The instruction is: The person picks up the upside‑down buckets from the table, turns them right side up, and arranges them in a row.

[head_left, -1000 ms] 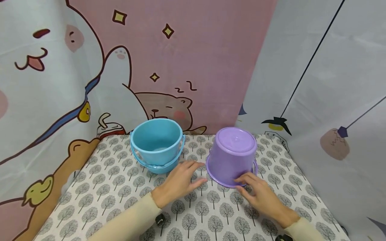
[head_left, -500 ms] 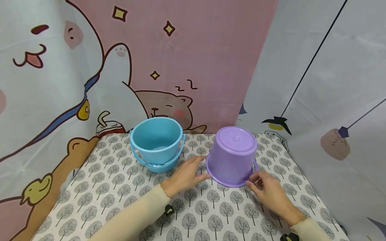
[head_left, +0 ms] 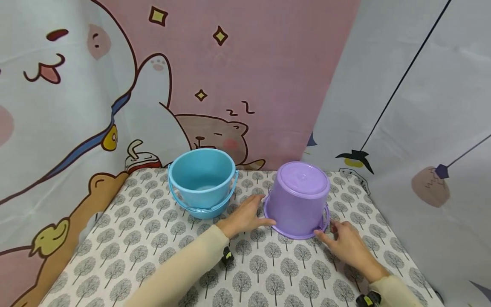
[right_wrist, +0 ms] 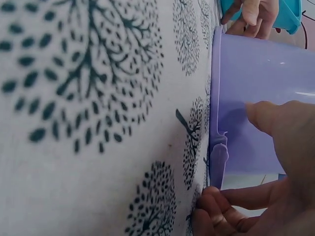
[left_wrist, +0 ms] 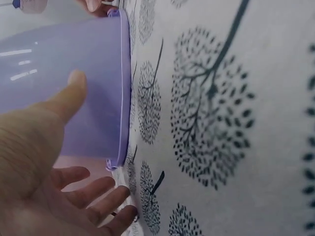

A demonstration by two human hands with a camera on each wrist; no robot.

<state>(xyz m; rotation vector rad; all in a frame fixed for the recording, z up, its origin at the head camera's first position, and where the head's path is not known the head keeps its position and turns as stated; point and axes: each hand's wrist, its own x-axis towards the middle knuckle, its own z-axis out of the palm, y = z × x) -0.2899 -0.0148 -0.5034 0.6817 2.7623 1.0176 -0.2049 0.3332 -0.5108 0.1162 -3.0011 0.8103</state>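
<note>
The handling looks barely begun: the purple bucket (head_left: 296,211) stands upside down toward the far right corner of the table (head_left: 291,294), mouth on the tablecloth (head_left: 281,254), with the left hand (head_left: 243,216) beside it, thumb and fingers spread wide, and the right hand (head_left: 350,246) by its handle (head_left: 327,218), thumb well apart from bent fingers, so a firm hold and any lift seem still undone. The blue bucket (head_left: 203,199) stands upright nearer the far left corner. The tablecloth is tree-printed, and cartoon-patterned hangings (head_left: 284,85) rise behind the far edge and along the right edge
</note>
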